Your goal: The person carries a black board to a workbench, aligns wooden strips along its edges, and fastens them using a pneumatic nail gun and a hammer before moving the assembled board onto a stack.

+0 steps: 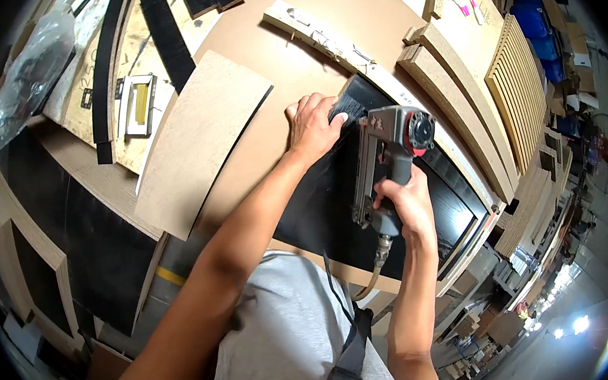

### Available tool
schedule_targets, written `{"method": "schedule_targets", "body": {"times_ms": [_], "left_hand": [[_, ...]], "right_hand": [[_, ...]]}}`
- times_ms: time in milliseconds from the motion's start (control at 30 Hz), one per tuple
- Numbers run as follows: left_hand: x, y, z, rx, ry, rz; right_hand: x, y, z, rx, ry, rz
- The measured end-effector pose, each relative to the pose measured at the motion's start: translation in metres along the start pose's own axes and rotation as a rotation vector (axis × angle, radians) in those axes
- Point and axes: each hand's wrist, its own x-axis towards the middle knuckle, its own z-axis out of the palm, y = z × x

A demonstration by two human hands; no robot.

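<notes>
My right hand (408, 199) is wrapped round the grip of a grey and black pneumatic nail gun (393, 127), whose air hose (380, 264) runs down toward my body. The gun is over a black panel (319, 206) lying in front of me, and I cannot tell whether its nose touches. At the panel's far left corner, my left hand (313, 128) grips the edge, fingers curled and thumb on the black surface. Along the panel's far right side lies a long pale wooden strip (389, 87).
A curved-edge tan board (200, 137) lies to the left. Stacked curved wooden pieces (455, 110) and a slatted panel (518, 94) are at the right. Black strips (167, 40), a small box (139, 106) and a clear plastic bag (31, 76) sit at the far left.
</notes>
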Motion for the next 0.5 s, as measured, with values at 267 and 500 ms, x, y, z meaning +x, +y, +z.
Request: {"method": "schedule_targets", "body": {"times_ms": [267,500], "left_hand": [[-0.077,-0.008,-0.054,0.090,-0.113,0.043],[-0.206,-0.027,-0.103,0.148,-0.074,-0.108]], "right_hand": [[-0.076,0.076,-0.015,-0.151,0.019,0.034],[-0.110,0.102,-0.004,-0.166,0.001,-0.003]]}}
